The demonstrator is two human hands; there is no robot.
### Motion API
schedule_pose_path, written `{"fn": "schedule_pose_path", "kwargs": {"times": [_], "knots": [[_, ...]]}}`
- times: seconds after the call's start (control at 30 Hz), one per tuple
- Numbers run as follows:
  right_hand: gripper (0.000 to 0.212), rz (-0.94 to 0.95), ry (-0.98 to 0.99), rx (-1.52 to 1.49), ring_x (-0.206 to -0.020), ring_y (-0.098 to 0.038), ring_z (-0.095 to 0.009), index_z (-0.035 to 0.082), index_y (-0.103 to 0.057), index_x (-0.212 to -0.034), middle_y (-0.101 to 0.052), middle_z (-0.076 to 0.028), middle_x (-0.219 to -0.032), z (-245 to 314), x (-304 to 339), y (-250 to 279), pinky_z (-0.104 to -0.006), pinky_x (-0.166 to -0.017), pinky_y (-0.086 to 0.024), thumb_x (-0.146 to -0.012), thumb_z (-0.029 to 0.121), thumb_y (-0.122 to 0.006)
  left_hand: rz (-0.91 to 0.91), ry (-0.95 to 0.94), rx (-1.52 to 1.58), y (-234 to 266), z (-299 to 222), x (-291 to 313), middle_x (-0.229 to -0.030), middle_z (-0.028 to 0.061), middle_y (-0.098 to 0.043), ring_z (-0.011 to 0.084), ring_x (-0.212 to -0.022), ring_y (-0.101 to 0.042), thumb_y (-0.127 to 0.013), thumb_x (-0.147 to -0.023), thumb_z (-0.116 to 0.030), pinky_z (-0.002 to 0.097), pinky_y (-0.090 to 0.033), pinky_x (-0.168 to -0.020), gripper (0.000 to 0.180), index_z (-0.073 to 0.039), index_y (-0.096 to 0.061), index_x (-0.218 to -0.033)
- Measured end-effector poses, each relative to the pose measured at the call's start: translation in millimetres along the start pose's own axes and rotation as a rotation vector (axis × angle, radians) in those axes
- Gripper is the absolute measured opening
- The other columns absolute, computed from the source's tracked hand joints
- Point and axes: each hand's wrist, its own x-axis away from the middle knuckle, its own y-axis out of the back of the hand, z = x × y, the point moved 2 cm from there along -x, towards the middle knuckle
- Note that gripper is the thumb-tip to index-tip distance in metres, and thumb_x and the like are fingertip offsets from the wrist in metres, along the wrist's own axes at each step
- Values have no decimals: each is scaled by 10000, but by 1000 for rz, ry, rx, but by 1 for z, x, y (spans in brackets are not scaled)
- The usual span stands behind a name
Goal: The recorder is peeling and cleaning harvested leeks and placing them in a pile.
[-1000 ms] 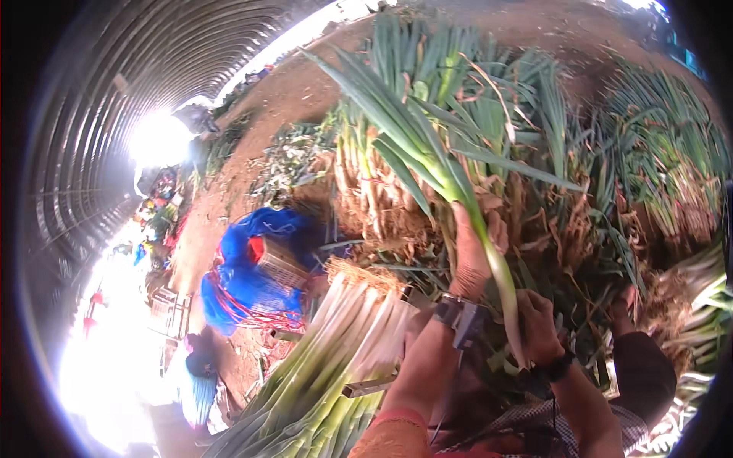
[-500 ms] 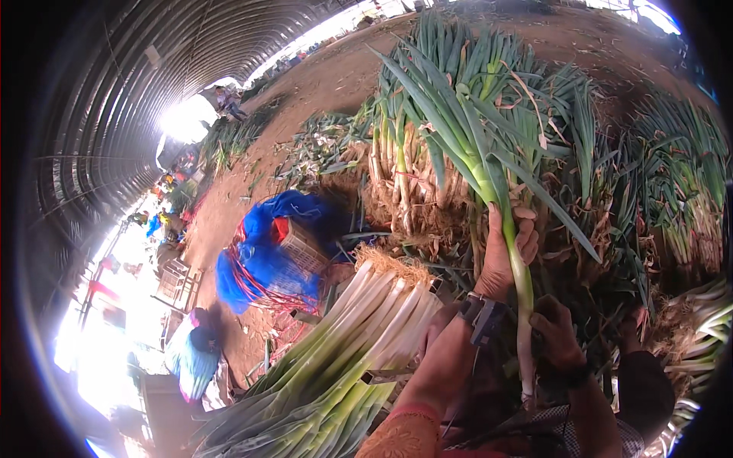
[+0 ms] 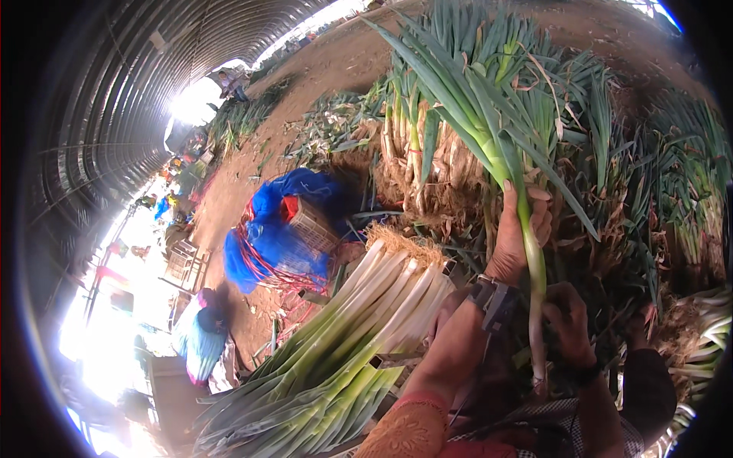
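A leek point(image 3: 536, 286) stands upright before me, its green leaves fanning out above and its white root end hanging low near my lap. My left hand point(image 3: 519, 233) is wrapped around its stalk just below the leaves, thumb pointing up. Beside the lower white part, my right hand point(image 3: 569, 324) has its fingers curled in close to the stalk; whatever they pinch, if anything, is hidden. To the left lies a pile of cleaned leeks point(image 3: 343, 328), white root ends pointing away and leaves toward me, resting on a metal-edged rack.
Bundles of untrimmed leeks point(image 3: 435, 153) stand ahead, with more leeks point(image 3: 695, 198) at the right. Blue netting point(image 3: 279, 229) and a crate point(image 3: 313, 227) sit on the dirt floor to the left. A person point(image 3: 231, 85) is far off under the arched roof.
The view has shifted slightly, so the surroundings sit differently in the picture. My left hand keeps its hold on the leek, and my right hand stays beside the lower stalk.
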Motion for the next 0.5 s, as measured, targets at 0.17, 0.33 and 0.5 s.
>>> {"fn": "schedule_pose_path", "kwargs": {"times": [0.17,0.33,0.5], "knots": [[282,122,-277,-245,-869,-591,-106,-9,-563,-1168,-625,-55,-975,-16,25,-8,-264,-779,-483,-915,115,-582,34,-39,-26,8,-11,-1,-531,-53,-332,79,-388,-320,-396,-922,-698,219,-251,-341,637,-92,-586,-960],[316,411,-311,-203,-822,-553,-81,-6,-573,-1166,-590,-34,-954,-26,52,8,-255,-703,-463,-977,247,-554,-52,142,184,2,-10,-6,-554,-52,-391,95,-409,-360,-408,-907,-722,245,-260,-372,629,-124,-604,-922],[326,209,-212,-8,-746,-553,-115,-11,-576,-1139,-582,-27,-850,-38,29,-1,-295,-647,-462,-985,274,-536,-364,4,-321,26,-13,3,-658,17,-540,136,-557,-549,-511,-933,-613,268,-456,-490,527,-91,-575,-907]]}}
